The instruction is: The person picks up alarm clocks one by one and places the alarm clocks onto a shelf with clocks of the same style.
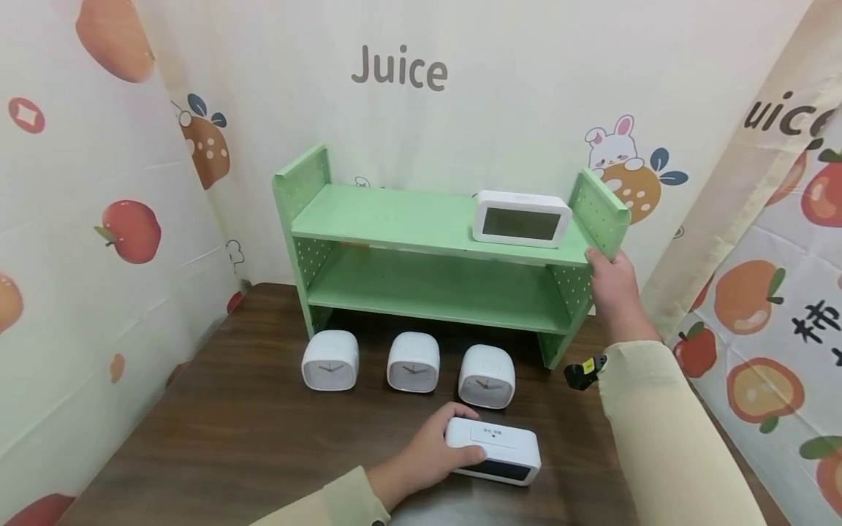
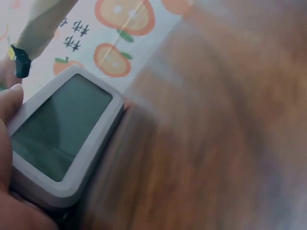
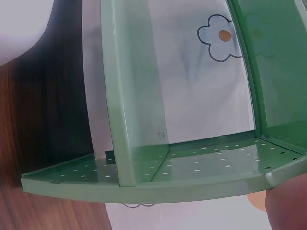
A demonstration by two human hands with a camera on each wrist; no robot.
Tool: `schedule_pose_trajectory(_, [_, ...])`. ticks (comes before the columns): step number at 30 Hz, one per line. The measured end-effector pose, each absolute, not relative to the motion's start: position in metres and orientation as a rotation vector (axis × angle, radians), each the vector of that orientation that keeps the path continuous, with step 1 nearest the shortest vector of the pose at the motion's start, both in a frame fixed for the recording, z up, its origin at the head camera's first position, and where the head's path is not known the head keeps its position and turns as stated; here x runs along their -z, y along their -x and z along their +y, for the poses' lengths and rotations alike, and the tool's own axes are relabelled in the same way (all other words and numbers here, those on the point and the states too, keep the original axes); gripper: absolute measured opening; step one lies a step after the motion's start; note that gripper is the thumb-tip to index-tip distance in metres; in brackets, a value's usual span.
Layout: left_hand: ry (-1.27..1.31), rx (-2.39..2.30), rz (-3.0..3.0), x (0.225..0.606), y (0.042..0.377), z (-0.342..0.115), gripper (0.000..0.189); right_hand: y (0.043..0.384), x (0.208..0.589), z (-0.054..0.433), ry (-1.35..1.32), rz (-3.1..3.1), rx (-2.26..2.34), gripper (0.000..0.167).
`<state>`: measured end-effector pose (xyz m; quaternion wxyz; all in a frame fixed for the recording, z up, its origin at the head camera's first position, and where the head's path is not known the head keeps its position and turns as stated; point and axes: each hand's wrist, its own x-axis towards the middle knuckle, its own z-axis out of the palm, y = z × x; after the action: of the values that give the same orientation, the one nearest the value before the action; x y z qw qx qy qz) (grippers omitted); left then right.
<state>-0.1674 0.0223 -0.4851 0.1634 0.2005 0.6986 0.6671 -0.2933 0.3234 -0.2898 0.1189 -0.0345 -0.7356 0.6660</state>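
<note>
My left hand grips a white digital clock by its left end, low over the dark table. In the left wrist view, the blank grey screen of that digital clock shows beside the thumb. My right hand holds the right side panel of a green two-tier shelf, near the front edge. In the right wrist view, part of the right hand touches the panel's rim. A second white digital clock stands at the right end of the upper tier.
Three small white analog clocks stand in front of the shelf: left clock, middle clock, right clock. Fruit-printed curtains hang behind and on both sides. The wooden table extends left and forward.
</note>
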Motion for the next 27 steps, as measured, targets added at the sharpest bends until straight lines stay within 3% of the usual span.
schedule_pose_trajectory(7, [-0.527, -1.903, 1.964, 0.4898, 0.1642, 0.0233, 0.055, 0.2952, 0.2912, 0.3238, 0.110, -2.149, -1.953, 0.059])
schedule_pose_trajectory(27, [-0.546, -1.885, 1.981, 0.4908, 0.1657, 0.0245, 0.053, 0.2962, 0.2909, 0.3206, 0.122, -2.137, -1.944, 0.058])
